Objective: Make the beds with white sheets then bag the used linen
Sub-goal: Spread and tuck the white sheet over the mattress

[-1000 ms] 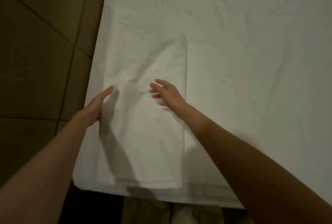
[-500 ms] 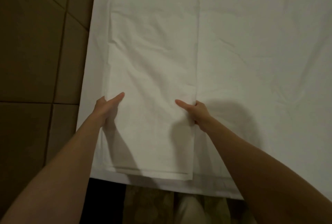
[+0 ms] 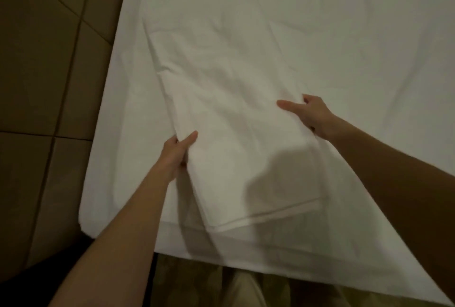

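A person stands at the corner of a bed (image 3: 344, 36). The bed has a white cover on it, a bit wrinkled.

A folded white sheet (image 3: 234, 122) lies on the bed, near the corner by the person. It is long and flat. It sits a little crooked, with its near end turned to the person's right. Its near edge (image 3: 266, 218) shows thin layers, one on top of another.

The left hand (image 3: 176, 153) holds the left side of the sheet. The thumb lies on top of the cloth. The other fingers are tucked under the edge, so the hand grips the sheet. That side looks lifted a little off the bed.

The right hand (image 3: 311, 116) holds the right side of the sheet, farther from the person than the left hand. Its thumb lies flat on top and points left. The other fingers curl round the edge of the cloth, so this hand grips the sheet too.

Both arms are bare and reach out from the bottom of the view. They make dark shadows on the sheet.

To the left of the bed is a floor (image 3: 49, 85) of big brown tiles. At the bottom, below the bed's edge, is a dim patterned bit of floor. It is too dark to tell more.
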Demonstrator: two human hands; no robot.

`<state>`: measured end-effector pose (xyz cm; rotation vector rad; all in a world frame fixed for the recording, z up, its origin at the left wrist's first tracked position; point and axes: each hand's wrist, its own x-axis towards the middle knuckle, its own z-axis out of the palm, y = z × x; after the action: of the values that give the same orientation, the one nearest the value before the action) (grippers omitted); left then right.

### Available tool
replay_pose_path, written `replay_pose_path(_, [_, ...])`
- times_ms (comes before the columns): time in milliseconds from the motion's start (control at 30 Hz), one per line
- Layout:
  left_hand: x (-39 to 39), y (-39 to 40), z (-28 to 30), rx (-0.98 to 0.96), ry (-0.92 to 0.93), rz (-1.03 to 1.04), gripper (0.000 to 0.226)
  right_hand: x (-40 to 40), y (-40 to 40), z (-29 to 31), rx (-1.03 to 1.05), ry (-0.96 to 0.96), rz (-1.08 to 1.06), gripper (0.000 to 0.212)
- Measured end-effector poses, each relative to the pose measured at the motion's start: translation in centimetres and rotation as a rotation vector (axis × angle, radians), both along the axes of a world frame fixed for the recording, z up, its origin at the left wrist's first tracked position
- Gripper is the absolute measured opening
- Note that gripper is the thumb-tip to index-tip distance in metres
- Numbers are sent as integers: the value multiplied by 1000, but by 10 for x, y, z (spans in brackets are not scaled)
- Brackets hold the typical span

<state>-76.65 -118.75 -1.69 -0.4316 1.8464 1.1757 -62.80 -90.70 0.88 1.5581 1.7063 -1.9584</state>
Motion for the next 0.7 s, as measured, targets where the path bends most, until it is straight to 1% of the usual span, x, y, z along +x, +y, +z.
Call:
replay_pose_path(100, [61, -5, -9, -54, -146, 37, 85, 36, 8, -2, -23, -118, 134, 37])
replay_pose_path(133, [79, -9, -10, -67, -176, 47, 90, 52, 2, -5, -29, -165, 176, 38])
replay_pose_path(167, [94, -14, -12, -84, -203, 48, 91, 69, -6, -10, -38, -208, 198, 43])
replay_pose_path(200, [109, -19, -12, -106, -223, 44, 96, 86, -13, -15, -59, -242, 198, 57])
replay_pose_path(233, [122, -24, -12, -132, -232, 38, 102, 103, -20, -20, -86, -265, 191, 65])
replay_pose_path(267, [135, -28, -13, -148, -223, 52, 103, 117, -24, -23, -111, -282, 188, 68])
replay_pose_path(367, [162, -29, -11, -176, -134, 125, 88, 148, -29, -28, -138, -297, 230, 71])
replay_pose_path(433, [172, -25, -4, -178, -58, 141, 80, 159, -28, -27, -141, -231, 203, 64])
replay_pose_path(500, [176, -23, 8, -156, 27, 141, 77, 162, -27, -20, -124, -164, 193, 58])
replay_pose_path(600, [171, -21, 31, -149, 166, 94, 84, 156, -24, -2, -20, -106, 212, 59])
replay_pose_path(667, [163, -17, 53, -134, 264, 70, 98, 147, -18, 15, 103, -65, 228, 69])
replay_pose_path(700, [156, -14, 66, -115, 298, 59, 98, 140, -13, 25, 158, -31, 230, 75])
